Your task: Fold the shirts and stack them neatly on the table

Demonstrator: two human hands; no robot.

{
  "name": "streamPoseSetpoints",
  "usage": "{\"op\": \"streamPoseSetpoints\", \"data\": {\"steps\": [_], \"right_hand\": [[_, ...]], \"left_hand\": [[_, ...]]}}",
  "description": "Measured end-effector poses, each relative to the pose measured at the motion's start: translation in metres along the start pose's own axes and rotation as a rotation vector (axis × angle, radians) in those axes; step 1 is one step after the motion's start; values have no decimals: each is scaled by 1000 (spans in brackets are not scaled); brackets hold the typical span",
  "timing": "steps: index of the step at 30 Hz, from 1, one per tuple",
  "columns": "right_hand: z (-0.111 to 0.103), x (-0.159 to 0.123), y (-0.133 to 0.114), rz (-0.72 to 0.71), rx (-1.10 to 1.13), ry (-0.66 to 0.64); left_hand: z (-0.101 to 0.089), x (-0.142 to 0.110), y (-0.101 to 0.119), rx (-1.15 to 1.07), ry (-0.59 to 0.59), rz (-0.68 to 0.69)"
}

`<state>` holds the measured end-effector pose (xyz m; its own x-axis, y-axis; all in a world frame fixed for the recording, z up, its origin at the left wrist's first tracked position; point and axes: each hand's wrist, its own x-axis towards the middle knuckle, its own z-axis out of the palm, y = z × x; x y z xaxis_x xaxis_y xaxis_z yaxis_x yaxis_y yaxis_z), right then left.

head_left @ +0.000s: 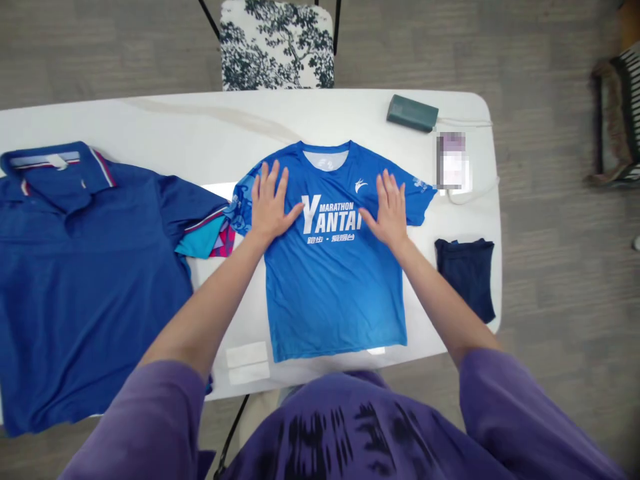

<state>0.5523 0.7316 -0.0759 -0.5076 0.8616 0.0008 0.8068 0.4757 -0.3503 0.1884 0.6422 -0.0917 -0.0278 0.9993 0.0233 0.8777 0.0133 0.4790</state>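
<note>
A blue T-shirt (pixel 333 293) with white "Marathon Yantai" lettering lies spread face up on the white table, its neckline toward the far edge. My left hand (pixel 271 207) rests flat on the chest near the left sleeve, fingers spread. On the other side of the lettering, my right hand (pixel 389 210) lies flat on the shirt with its fingers stretched out. Neither hand grips the cloth. A darker blue polo shirt (pixel 90 280) with a striped collar lies to the left, its sleeve reaching the T-shirt's left sleeve.
Teal and pink cloth (pixel 205 239) shows under the polo's sleeve. At the right lie a folded dark navy garment (pixel 466 277), a dark green box-shaped device (pixel 413 113) with a cord, and a blurred-out item (pixel 451 161). A patterned chair (pixel 277 47) stands beyond the table (pixel 345 120).
</note>
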Motion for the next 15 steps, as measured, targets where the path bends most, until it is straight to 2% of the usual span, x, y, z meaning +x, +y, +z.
{"op": "streamPoseSetpoints", "data": {"steps": [2, 5, 7, 8, 10, 12, 14, 15], "right_hand": [[-9, -89, -18, 73, 27, -89], [-9, -235, -39, 252, 128, -255], [-4, -316, -50, 340, 175, -262], [-2, -348, -55, 367, 183, -243], [-1, -393, -65, 397, 180, -196], [-4, -416, -77, 419, 157, -143], [-9, -425, -94, 462, 118, -80], [-11, -426, -105, 494, 98, -47]], "left_hand": [[-2, -72, 29, 18, -29, -50], [7, -199, 72, 14, -214, -140], [17, -277, 97, 4, -307, -182], [20, -310, 107, -5, -326, -193], [24, -363, 123, -15, -351, -204], [22, -397, 132, -34, -370, -187], [13, -413, 130, -78, -388, -150], [6, -414, 124, -102, -382, -144]]}}
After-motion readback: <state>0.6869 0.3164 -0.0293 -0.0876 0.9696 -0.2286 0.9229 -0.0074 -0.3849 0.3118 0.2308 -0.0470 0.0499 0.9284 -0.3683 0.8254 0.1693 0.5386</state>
